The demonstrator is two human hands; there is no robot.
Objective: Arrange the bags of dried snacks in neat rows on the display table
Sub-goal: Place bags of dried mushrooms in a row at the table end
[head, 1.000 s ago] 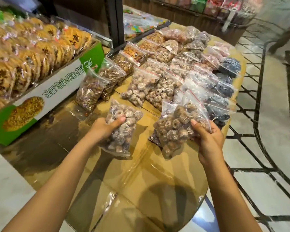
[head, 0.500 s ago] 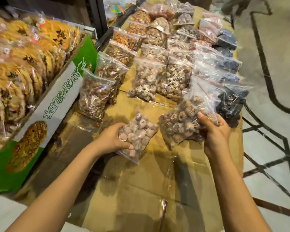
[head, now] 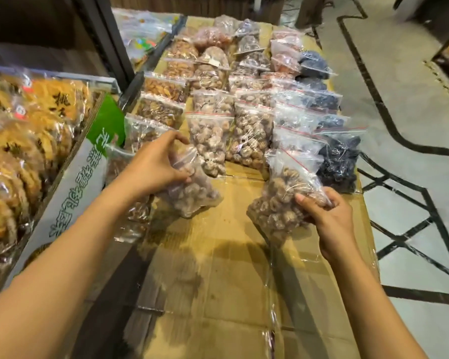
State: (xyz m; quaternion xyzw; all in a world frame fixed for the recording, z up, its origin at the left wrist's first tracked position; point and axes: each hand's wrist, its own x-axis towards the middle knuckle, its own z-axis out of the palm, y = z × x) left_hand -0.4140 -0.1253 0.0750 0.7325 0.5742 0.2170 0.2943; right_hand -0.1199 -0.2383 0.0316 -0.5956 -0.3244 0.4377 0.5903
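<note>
My left hand (head: 157, 167) grips the top of a clear bag of pale dried snacks (head: 192, 193) resting on the cardboard-covered display table (head: 218, 281), just in front of a row of similar bags (head: 210, 141). My right hand (head: 327, 216) holds the lower right side of a clear zip bag of brown ring-shaped snacks (head: 280, 203), tilted, at the near end of the row to the right. Several rows of bags run away from me across the table, with dark dried fruit bags (head: 340, 161) along the right edge.
A green and white carton (head: 73, 193) piled with wrapped round biscuits (head: 24, 141) stands along the left. A dark post (head: 112, 40) rises behind it. The table's right edge drops to a tiled floor (head: 412, 125). Bare cardboard lies near me.
My left hand has carried its pale bag forward and up toward the row ahead. My right hand has shifted lower on the brown bag. The view has swung slightly right.
</note>
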